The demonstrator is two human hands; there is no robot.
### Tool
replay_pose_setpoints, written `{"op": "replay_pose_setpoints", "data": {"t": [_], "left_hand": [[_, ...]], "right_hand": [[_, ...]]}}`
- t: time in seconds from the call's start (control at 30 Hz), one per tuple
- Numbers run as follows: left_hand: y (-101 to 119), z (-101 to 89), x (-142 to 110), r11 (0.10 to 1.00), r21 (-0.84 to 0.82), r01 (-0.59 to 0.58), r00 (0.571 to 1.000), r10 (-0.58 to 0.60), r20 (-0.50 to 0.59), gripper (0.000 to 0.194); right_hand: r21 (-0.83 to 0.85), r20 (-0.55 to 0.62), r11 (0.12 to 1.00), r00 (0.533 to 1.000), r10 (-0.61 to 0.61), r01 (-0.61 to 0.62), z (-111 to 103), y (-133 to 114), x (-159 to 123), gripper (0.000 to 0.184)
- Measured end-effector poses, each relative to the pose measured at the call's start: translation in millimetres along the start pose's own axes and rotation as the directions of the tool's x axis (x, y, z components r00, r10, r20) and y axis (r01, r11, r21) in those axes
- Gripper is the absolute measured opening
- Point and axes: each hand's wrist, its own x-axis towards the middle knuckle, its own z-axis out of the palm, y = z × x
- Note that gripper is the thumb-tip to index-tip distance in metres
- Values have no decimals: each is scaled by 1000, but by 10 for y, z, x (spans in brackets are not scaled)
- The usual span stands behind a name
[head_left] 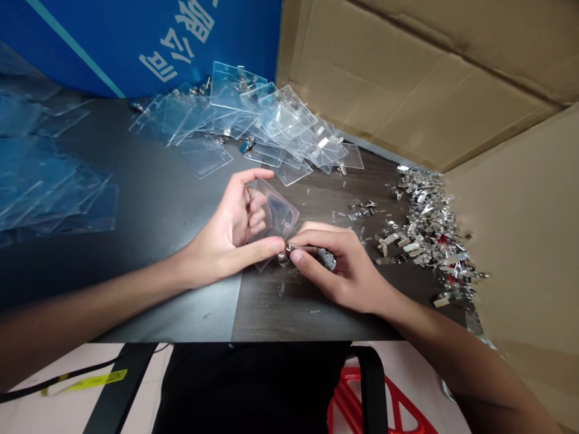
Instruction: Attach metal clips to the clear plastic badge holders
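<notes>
The left hand point(230, 232) holds a clear vinyl badge holder point(277, 212) up off the table at a slight tilt, its fingers curled behind the sheet and its thumb running along the lower edge, so the grip is closed on the holder. The right hand point(341, 268) is pinched almost shut, with thumb and forefinger gripping a small metal badge clip point(289, 248). The clip sits at the holder's lower edge, just beside the left thumb tip. A grey piece point(326, 259) lies under the right fingers, too hidden to name. Beyond the held holder lies a loose heap of clear badge holders point(253, 120), and far to its left is a blue-tinted spread of more clear sheets point(54, 181). To its right is a dense pile of metal badge clips point(427, 232), with stray clips and small clear strips point(362, 211) scattered between. Under it is a dark tabletop point(289, 307) in black and wood-grain panels. Farther behind it, a blue banner point(149, 48) shows large white Chinese characters, upside down and cut off, which cannot be read surely, and a cardboard sheet point(429, 78) rises at the back right. Below it, past the table edge, are the person's black clothing point(248, 386), a red plastic stool point(380, 398) and a yellow strap point(85, 383) with lettering too small to read.
</notes>
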Motion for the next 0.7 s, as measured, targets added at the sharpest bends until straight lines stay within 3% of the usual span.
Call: {"op": "replay_pose_setpoints", "data": {"t": [0.2, 0.43, 0.7], "left_hand": [[-44, 10, -8, 999, 18, -42, 999, 42, -18, 85], [-60, 62, -46, 998, 58, -37, 992, 43, -117, 79], [-84, 94, -67, 987, 113, -113, 978, 130, -162, 77]], "right_hand": [[-6, -1, 1000, 1000, -4, 4, -3, -8, 0, 19], [-10, 27, 1000, 999, 25, -24, -27, -40, -27, 28], [-55, -41, 998, 999, -13, 11, 40, -23, -34, 17]]}}
